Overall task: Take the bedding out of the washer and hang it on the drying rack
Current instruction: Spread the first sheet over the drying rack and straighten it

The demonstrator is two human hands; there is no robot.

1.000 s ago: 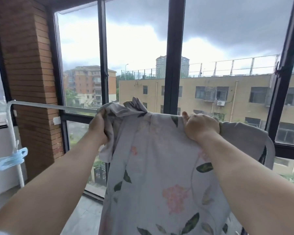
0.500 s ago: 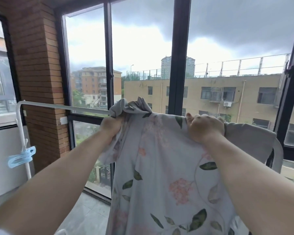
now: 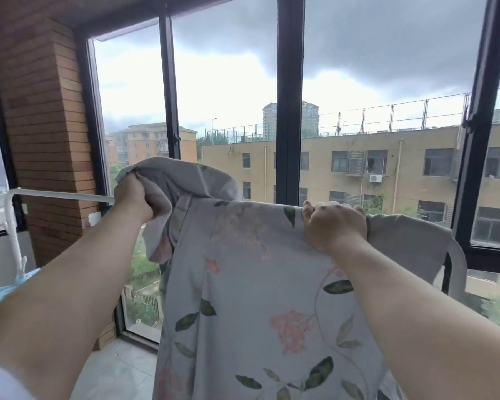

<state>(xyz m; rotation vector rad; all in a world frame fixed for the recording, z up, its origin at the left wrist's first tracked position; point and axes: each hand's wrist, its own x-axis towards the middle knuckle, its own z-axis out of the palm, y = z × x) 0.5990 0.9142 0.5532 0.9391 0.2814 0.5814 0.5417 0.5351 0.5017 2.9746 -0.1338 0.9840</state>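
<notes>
Head view: sheet (image 3: 257, 298) draped over rack rail (image 3: 61, 194), hanging down in front.
Left hand (image 3: 133, 200): fisted round bunched corner, now lifted above rail.
Right hand (image 3: 334, 226): curled over sheet's top fold, unmoved.
Meaning: spreading leftward probably next.

Two hands are in view: one left hand (image 3: 132, 197) and one right hand (image 3: 334, 226). There is one flowered sheet (image 3: 257, 284) and one white rack (image 3: 61, 194). One blue clip (image 3: 3, 290) and one brick pillar (image 3: 46, 125) complete the count.
</notes>
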